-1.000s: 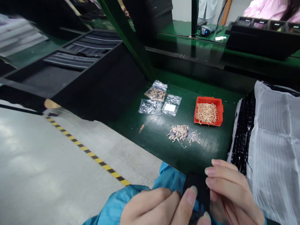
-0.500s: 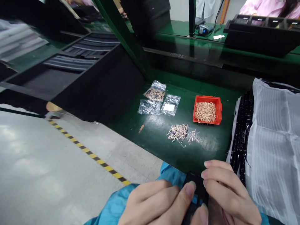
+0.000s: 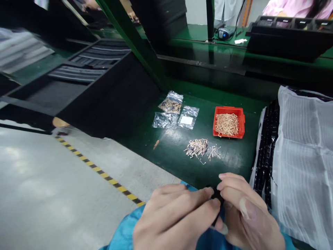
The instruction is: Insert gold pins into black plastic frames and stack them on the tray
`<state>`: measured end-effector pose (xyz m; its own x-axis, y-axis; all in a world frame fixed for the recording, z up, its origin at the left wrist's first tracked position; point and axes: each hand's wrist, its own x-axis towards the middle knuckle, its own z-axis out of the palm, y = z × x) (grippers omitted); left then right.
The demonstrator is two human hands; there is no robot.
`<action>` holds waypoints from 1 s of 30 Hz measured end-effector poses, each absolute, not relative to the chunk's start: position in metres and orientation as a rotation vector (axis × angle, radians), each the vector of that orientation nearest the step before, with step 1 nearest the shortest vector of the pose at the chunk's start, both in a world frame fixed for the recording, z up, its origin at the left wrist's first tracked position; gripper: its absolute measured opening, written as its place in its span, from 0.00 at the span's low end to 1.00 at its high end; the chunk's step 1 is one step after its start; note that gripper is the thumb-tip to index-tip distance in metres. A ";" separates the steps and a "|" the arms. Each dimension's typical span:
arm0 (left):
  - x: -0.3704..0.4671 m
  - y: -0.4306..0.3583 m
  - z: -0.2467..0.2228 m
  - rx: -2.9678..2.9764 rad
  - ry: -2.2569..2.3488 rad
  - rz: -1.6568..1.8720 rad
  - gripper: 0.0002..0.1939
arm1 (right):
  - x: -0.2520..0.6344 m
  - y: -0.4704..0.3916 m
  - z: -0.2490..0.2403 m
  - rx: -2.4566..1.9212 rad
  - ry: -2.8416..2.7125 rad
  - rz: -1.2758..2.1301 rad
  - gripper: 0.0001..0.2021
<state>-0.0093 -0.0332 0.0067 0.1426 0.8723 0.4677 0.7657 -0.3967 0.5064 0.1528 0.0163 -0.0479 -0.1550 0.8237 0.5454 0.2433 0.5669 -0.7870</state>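
Note:
Close to my body, at the bottom of the head view, my left hand [image 3: 179,211] and my right hand [image 3: 249,211] are both closed around a small black plastic part [image 3: 218,196]. Fingers cover most of it, so its exact kind cannot be made out. Beyond my hands, on the green table [image 3: 166,152], lies a loose pile of small tan and dark strips [image 3: 197,148]. A few thin pieces [image 3: 214,151] are scattered beside it. Farther back stands a red bin [image 3: 241,130] filled with similar tan strips [image 3: 227,124].
Clear plastic bags [image 3: 170,104] lie left of the bin, one holding small parts. White foam sheeting [image 3: 301,156] over black trays [image 3: 265,156] borders the right. A large black box [image 3: 109,93] stands left. Across the bench, a person in a pink sleeve [image 3: 288,7] sits behind a black tray [image 3: 283,41].
The black part has tilted and is more covered by my fingers. My left fingers have moved over it, and my right thumb has lifted into view. The camera has shifted slightly.

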 end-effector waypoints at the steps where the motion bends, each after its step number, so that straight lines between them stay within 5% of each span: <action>1: -0.014 -0.028 0.004 2.245 1.615 1.092 0.09 | 0.155 0.019 -0.054 -0.902 -1.745 0.609 0.11; 6: -0.055 0.097 -0.021 1.689 1.896 0.881 0.10 | 0.166 0.035 -0.078 -1.170 -1.790 0.464 0.25; 10: -0.057 0.240 -0.039 1.588 1.951 0.834 0.15 | 0.165 0.035 -0.084 -1.168 -1.935 0.540 0.17; 14: -0.047 0.302 -0.048 1.669 1.995 0.748 0.19 | 0.172 0.031 -0.091 -1.074 -1.969 0.578 0.12; 19: -0.072 0.241 -0.079 1.899 2.003 0.630 0.20 | 0.183 0.041 -0.113 -1.134 -1.853 0.645 0.08; 25: -0.055 0.101 -0.125 2.214 1.488 0.405 0.10 | 0.180 0.055 -0.137 -1.323 -1.703 0.774 0.10; 30: -0.013 0.083 -0.147 2.331 1.481 0.380 0.07 | 0.183 0.052 -0.146 -1.365 -1.642 0.908 0.10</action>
